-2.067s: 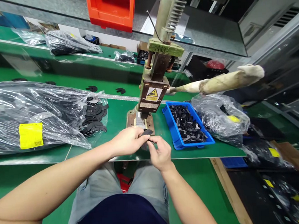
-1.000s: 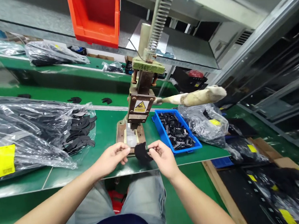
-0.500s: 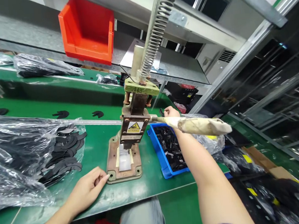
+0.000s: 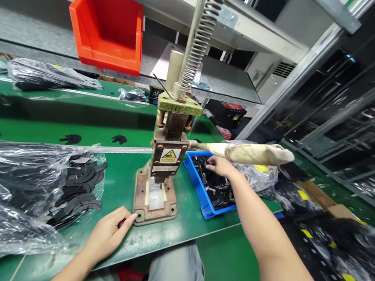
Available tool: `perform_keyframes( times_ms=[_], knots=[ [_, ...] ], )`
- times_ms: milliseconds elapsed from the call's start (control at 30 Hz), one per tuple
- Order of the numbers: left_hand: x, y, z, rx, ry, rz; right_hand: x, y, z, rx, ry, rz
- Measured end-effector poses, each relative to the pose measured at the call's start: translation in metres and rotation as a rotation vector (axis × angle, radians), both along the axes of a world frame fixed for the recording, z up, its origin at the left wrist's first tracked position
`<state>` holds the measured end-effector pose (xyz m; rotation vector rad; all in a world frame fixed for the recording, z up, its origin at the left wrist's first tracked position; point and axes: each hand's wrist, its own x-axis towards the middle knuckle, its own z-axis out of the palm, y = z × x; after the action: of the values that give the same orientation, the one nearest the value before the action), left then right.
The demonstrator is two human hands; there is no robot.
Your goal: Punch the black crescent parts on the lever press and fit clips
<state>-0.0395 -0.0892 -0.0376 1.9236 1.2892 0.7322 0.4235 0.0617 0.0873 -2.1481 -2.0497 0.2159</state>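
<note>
My left hand (image 4: 112, 233) rests on the green table with curled fingers, its thumb tip at the front left corner of the press base (image 4: 140, 216). Nothing shows in it, though its palm side is hidden. Over the blue tray (image 4: 201, 195) is my right hand (image 4: 220, 166), fingers bent down and pinched at the small black parts (image 4: 215, 183); whatever lies between the fingertips is too small to make out. Between the hands stands the hand press (image 4: 171, 146), its wrapped lever (image 4: 253, 153) passing above my right hand.
Clear plastic bags (image 4: 12, 184) with curved black pieces (image 4: 80, 179) cover the left side. Two loose black pieces lie behind. An orange bin (image 4: 111, 55) sits on the shelf above. More bagged parts (image 4: 286, 197) are at the right.
My right hand has come from behind the blue tray toward me and down to the black parts in it. A dark curved piece near its fingers now lies behind the lever. My left hand stays put.
</note>
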Motion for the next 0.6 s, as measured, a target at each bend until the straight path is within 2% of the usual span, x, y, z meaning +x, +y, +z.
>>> perform_keyframes(
  times_ms=[100,200,333,600],
  knots=[
    [0.0,-0.001,0.001,0.014,0.003,-0.006,-0.004,-0.032,-0.014,-0.218,-0.059,0.043],
    [0.001,-0.003,0.003,0.017,0.025,0.0,-0.016,-0.051,-0.028,-0.286,-0.107,0.03],
    [0.001,-0.006,0.006,0.032,0.053,-0.001,-0.027,-0.063,-0.035,-0.261,-0.123,-0.023],
    [0.0,-0.007,-0.001,0.089,0.042,0.022,-0.017,-0.085,-0.028,-0.091,0.018,-0.128]
  ],
)
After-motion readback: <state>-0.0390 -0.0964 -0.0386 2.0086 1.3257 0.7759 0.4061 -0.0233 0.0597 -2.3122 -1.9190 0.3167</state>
